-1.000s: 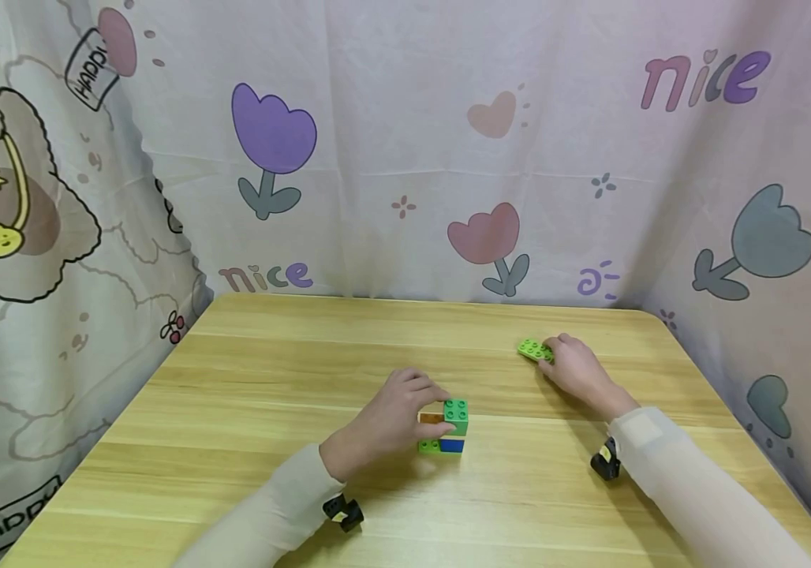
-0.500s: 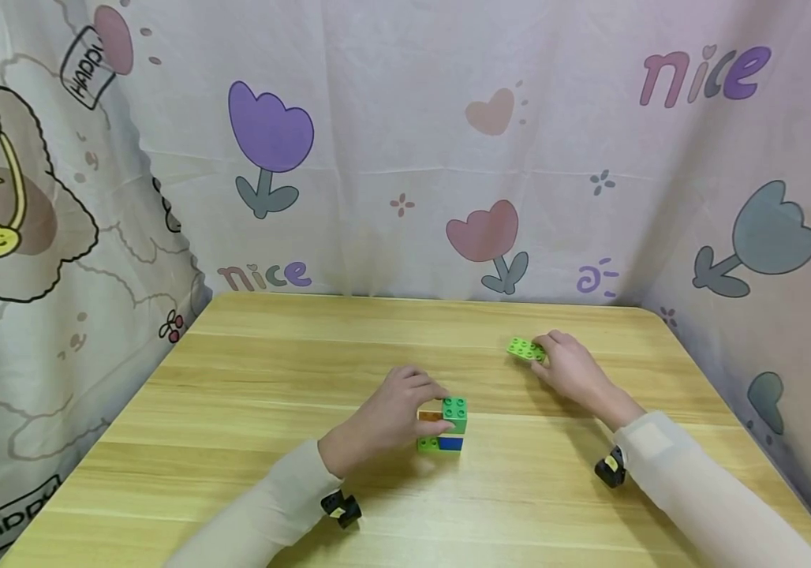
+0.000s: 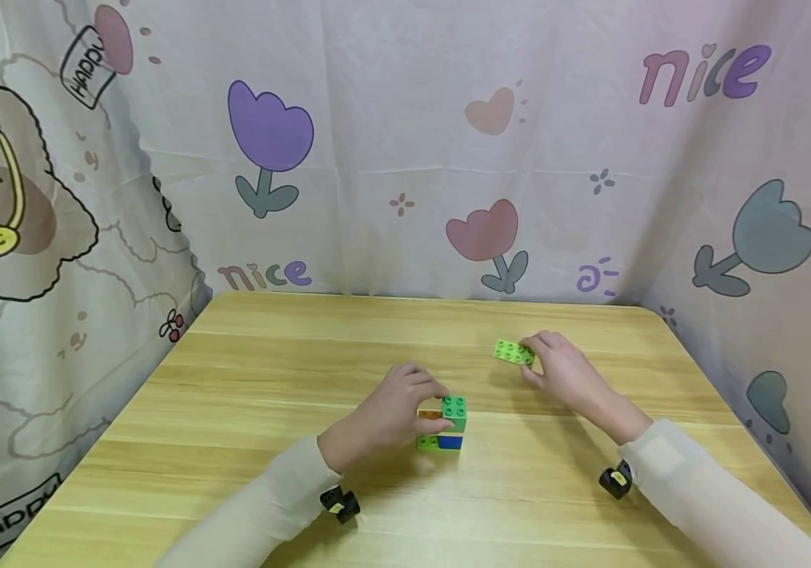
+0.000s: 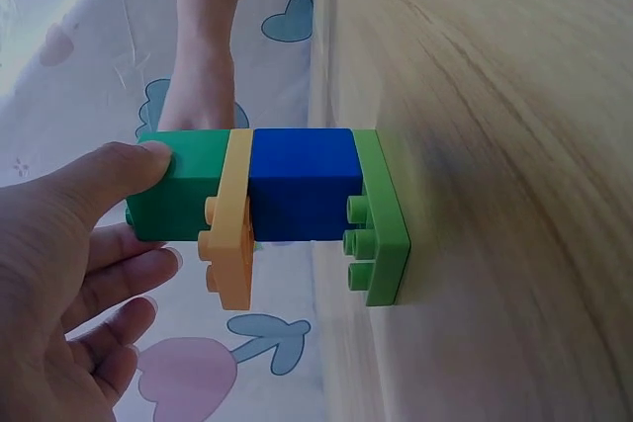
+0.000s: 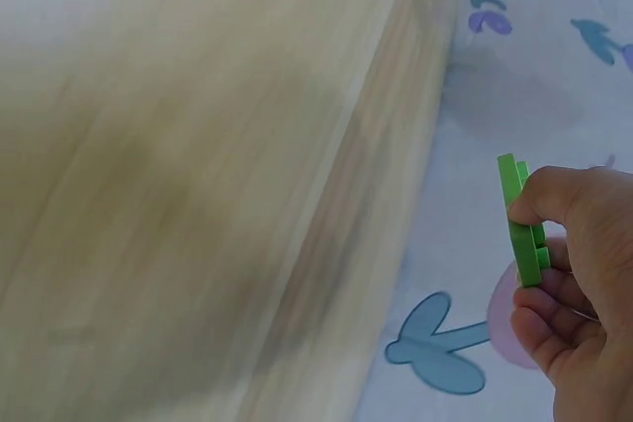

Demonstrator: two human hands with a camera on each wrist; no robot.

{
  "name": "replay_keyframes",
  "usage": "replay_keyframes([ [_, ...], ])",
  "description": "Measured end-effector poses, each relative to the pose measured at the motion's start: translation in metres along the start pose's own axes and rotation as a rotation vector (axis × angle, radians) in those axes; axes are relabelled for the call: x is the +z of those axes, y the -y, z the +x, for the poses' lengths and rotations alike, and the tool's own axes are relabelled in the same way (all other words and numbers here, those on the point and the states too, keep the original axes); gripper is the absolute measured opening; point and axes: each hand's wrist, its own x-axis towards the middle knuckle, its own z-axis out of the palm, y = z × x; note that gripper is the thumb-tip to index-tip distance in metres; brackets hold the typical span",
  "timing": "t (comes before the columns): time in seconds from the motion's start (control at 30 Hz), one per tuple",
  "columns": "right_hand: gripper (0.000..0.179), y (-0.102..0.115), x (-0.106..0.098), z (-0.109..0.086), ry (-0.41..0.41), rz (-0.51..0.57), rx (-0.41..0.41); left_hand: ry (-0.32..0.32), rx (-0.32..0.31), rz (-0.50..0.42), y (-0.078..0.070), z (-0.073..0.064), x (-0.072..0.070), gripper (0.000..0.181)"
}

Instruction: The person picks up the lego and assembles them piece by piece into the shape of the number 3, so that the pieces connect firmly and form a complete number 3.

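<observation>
My left hand (image 3: 393,414) pinches the green top brick (image 4: 188,185) of a small stack between thumb and fingers. Below that brick come a flat orange plate (image 4: 231,244), a blue brick (image 4: 305,185) and a flat lime green plate (image 4: 386,244) at the bottom, seen sideways in the left wrist view. Both flat plates jut out past the bricks, showing studs. My right hand (image 3: 569,371) pinches another lime green plate (image 3: 514,353) by its right end, studs up. In the right wrist view this plate (image 5: 522,219) is seen edge-on, held up off the tabletop.
The wooden table (image 3: 292,355) runs back to a printed curtain (image 3: 377,118), with another curtain side (image 3: 22,197) along the left. A small black camera (image 3: 340,505) is strapped at my left wrist and another camera (image 3: 615,480) at my right.
My right hand has moved a little left with the lime green plate, and the plate has turned slightly. The left hand and the stack have stayed in place.
</observation>
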Motion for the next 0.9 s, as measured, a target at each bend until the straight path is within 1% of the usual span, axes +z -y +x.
replay_keyframes([
  [0.13,0.041,0.007,-0.003,-0.002,-0.033,-0.011,-0.057,0.001,0.007,0.001,0.001,0.001,0.000,0.037],
  [0.37,0.040,0.022,-0.009,-0.006,-0.093,-0.011,-0.144,0.012,-0.007,-0.016,0.000,0.002,-0.001,0.037],
  [0.47,0.040,0.027,-0.012,-0.008,-0.096,-0.005,-0.163,0.020,-0.013,-0.013,0.000,0.002,-0.001,0.037],
  [0.73,0.042,0.045,-0.023,-0.012,-0.111,0.004,-0.230,0.034,-0.005,-0.008,0.001,0.003,-0.001,0.037],
  [0.9,0.043,0.055,-0.026,-0.014,-0.122,0.009,-0.268,0.045,-0.010,-0.019,0.001,0.004,-0.002,0.037],
])
